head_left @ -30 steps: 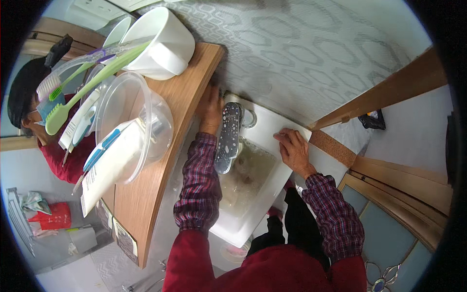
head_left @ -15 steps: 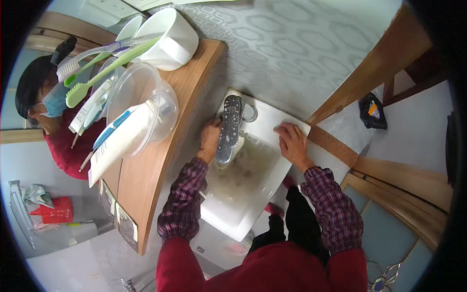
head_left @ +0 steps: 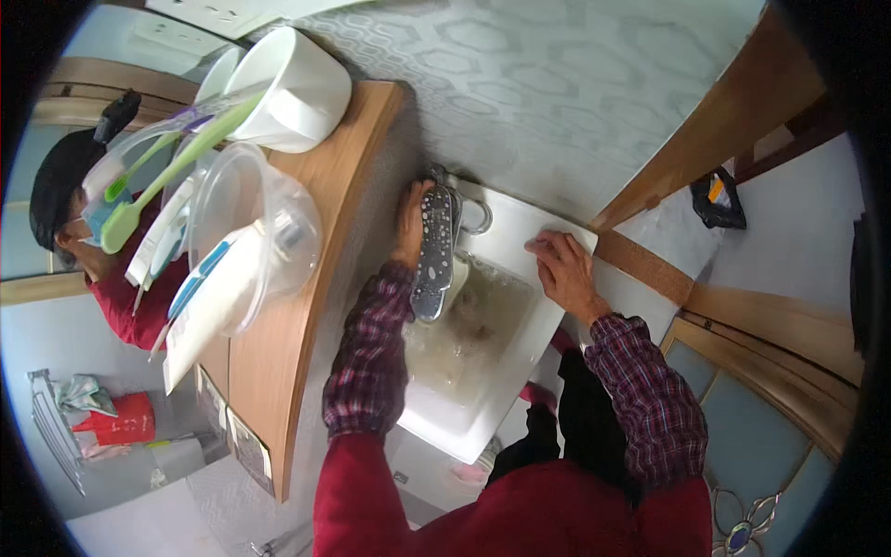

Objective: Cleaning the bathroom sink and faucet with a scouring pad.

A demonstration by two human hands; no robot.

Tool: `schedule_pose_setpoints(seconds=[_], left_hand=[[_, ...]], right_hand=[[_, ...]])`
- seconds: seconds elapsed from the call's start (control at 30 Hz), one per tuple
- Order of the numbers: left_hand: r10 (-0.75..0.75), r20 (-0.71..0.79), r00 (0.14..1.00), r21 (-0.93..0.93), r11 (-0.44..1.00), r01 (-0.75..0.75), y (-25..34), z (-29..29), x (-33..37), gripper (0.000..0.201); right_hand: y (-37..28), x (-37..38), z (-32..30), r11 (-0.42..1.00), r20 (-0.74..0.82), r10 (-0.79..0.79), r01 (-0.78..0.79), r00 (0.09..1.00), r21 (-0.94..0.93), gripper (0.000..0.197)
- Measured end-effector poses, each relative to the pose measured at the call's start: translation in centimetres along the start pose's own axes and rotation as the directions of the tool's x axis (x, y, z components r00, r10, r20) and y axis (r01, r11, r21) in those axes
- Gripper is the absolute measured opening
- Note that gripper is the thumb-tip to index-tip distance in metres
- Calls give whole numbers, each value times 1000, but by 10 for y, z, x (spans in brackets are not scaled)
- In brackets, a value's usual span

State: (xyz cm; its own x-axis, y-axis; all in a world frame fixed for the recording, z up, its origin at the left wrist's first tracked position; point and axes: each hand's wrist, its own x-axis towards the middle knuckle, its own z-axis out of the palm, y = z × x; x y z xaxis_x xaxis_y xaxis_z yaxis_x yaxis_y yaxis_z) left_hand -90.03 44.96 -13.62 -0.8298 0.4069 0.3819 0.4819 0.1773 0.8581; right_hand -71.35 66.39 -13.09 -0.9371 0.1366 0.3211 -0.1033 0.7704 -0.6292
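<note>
A dark grey tap [head_left: 434,251] speckled with light water drops reaches over a white sink [head_left: 441,427]. My left hand [head_left: 408,225] lies along the left side of the tap near its base, fingers stretched forward and their tips partly hidden. On the sink's right back rim rests my right hand [head_left: 568,271], empty, with its fingers apart and slightly bent. Cloudy, foamy water [head_left: 473,348] stands in the basin, and brownish shapes in it are too blurred to name. A round metal ring [head_left: 476,218] is beside the tap's base.
Left of the sink is a wooden shelf [head_left: 357,176] with a white mug [head_left: 311,93] and a clear plastic cup [head_left: 297,246] holding toothbrushes and tubes. A mirror backs the shelf. On the right are a black bag [head_left: 717,200] and a wood-framed door [head_left: 742,371].
My left hand has slid forward along the tap toward its base, its fingers straighter. My right hand stays on the rim. The whole view has shifted slightly.
</note>
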Motion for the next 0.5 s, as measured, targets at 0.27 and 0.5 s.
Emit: schedule_pose_setpoints(seconds=[0.27, 0.5], left_hand=[[353, 197, 915, 857, 391, -336, 86, -35, 24, 48], [-145, 405, 903, 851, 422, -313, 0, 7, 30, 34]], right_hand=[[13, -13, 2, 999, 7, 34, -34, 999, -9, 29], [3, -3, 2, 1000, 16, 2, -2, 1000, 18, 28]])
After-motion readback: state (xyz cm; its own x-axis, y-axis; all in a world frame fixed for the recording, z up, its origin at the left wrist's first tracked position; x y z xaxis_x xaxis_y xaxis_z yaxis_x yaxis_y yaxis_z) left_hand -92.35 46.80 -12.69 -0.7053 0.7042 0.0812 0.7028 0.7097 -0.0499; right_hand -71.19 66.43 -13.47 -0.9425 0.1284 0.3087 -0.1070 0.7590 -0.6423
